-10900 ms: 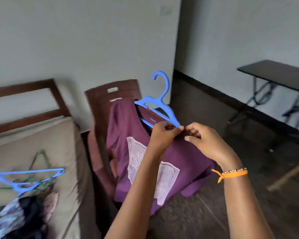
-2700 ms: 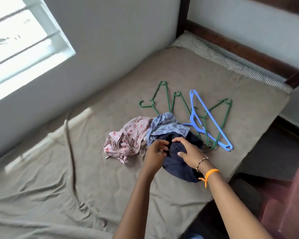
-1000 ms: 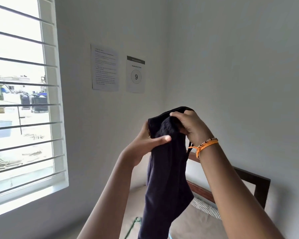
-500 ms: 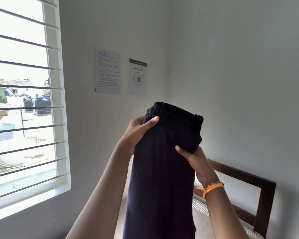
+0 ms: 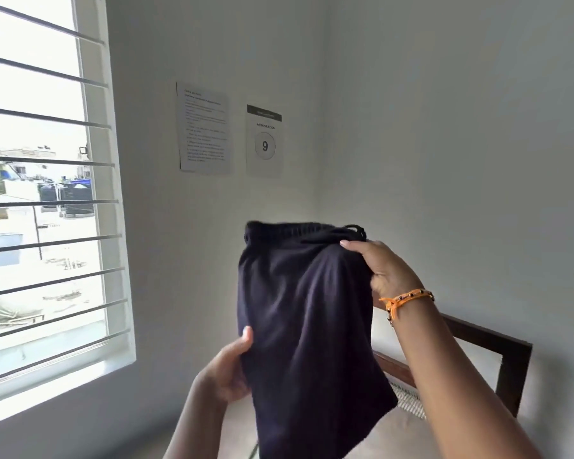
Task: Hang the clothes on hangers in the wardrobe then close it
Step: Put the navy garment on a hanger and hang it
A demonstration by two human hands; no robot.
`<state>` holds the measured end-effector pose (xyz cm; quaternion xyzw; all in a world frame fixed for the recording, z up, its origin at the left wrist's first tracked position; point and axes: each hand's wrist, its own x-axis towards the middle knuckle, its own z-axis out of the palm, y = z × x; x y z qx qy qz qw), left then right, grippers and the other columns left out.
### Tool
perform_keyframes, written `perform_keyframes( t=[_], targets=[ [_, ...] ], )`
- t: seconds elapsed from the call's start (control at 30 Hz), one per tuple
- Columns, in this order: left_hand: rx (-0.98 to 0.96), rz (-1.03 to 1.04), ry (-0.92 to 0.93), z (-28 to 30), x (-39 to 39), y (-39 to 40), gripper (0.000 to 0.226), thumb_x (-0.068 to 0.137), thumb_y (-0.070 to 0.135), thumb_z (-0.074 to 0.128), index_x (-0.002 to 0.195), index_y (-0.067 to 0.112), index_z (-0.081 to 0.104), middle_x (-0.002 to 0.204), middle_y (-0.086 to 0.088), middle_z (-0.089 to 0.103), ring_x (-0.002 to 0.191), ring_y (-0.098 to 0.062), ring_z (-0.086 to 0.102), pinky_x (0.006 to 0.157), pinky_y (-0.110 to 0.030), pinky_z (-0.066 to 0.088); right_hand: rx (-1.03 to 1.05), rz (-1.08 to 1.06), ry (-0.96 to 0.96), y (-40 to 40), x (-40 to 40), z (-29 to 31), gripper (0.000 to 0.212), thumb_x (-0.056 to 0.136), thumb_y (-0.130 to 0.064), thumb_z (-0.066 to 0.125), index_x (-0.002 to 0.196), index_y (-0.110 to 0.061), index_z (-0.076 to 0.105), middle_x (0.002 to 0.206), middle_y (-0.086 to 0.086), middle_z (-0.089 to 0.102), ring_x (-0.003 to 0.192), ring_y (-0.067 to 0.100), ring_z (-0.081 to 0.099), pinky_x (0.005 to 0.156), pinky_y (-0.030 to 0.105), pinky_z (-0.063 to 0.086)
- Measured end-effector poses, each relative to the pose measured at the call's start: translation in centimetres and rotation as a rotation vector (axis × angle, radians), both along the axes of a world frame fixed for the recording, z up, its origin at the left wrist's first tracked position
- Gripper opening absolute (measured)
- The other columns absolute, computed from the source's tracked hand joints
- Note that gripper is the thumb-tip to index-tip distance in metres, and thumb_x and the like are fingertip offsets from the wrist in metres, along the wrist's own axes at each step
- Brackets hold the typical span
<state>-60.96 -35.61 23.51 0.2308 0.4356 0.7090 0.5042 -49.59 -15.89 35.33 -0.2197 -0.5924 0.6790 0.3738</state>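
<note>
A dark navy garment (image 5: 307, 319) is held up in front of the wall corner, above the bed (image 5: 408, 435). Its gathered waistband is gripped by the right hand (image 5: 383, 266); its left edge is pinched lower down by the left hand (image 5: 227, 371). On the wall behind, a sheet (image 5: 264, 140) reading "WORKSTATION 9" is pinned beside a page of text (image 5: 203, 127) too small to read.

barred window (image 5: 43, 200) at left, daylight and rooftops beyond. two paper sheets on the wall: text sheet (image 5: 203, 129), and just right of it a "workstation 9" sheet (image 5: 264, 140). dark wooden bed frame (image 5: 497, 356) at lower right, against the wall.
</note>
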Motion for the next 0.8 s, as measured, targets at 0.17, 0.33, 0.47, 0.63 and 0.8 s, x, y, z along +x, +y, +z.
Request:
perform_keyframes(
  t=[0.17,0.33,0.47,0.63,0.8],
  targets=[
    [0.016,0.06,0.102,2.6,-1.1,1.4,0.029,0.073,0.029,0.069,0.081,0.001,0.074,0.078,-0.012,0.073,0.068,-0.021,0.071,0.059,-0.023,0.056,-0.05,0.057,-0.16,3.4,0.8,-3.1,0.015,0.086,-0.02,0.064,0.08,-0.008,0.059,0.064,0.009,0.065,0.067,0.023,0.059,0.066,0.03,0.049],
    [0.173,0.006,0.104,3.6,-1.5,2.2,0.041,0.038,0.018,0.087,0.073,0.001,0.076,0.073,-0.012,0.072,0.064,-0.022,0.07,0.057,-0.026,0.057,-0.213,0.269,0.153,4.9,3.0,-11.8,0.075,0.071,-0.046,0.078,0.13,-0.016,0.043,0.125,0.01,0.06,0.112,0.028,0.06,0.093,0.043,0.049],
    [0.087,0.05,0.268,3.8,-1.9,3.5,0.032,0.065,0.003,0.066,0.096,0.005,0.065,0.081,-0.01,0.072,0.071,-0.02,0.07,0.062,-0.028,0.058,-0.209,0.356,-0.232,3.3,3.1,-20.9,0.089,0.062,-0.02,0.088,0.137,-0.011,0.04,0.126,0.014,0.061,0.114,0.031,0.06,0.099,0.049,0.047],
    [-0.148,0.228,0.498,4.3,-6.2,3.0,0.02,0.093,0.017,0.058,0.107,0.003,0.061,0.095,-0.015,0.067,0.079,-0.02,0.067,0.078,-0.032,0.055,-0.147,-0.067,-0.19,5.5,4.2,-15.7,0.053,0.076,-0.004,0.073,0.12,-0.008,0.044,0.106,0.021,0.06,0.086,0.029,0.063,0.071,0.036,0.053],
    [-0.064,0.21,0.355,6.1,-8.0,1.7,0.036,0.089,0.043,0.055,0.08,0.01,0.068,0.07,-0.006,0.07,0.061,-0.014,0.067,0.059,-0.022,0.054,0.06,-0.013,-0.065,4.0,4.1,-8.2,0.017,0.085,-0.008,0.065,0.091,-0.017,0.051,0.079,0.005,0.058,0.055,0.007,0.061,0.048,0.018,0.047]
  ],
)
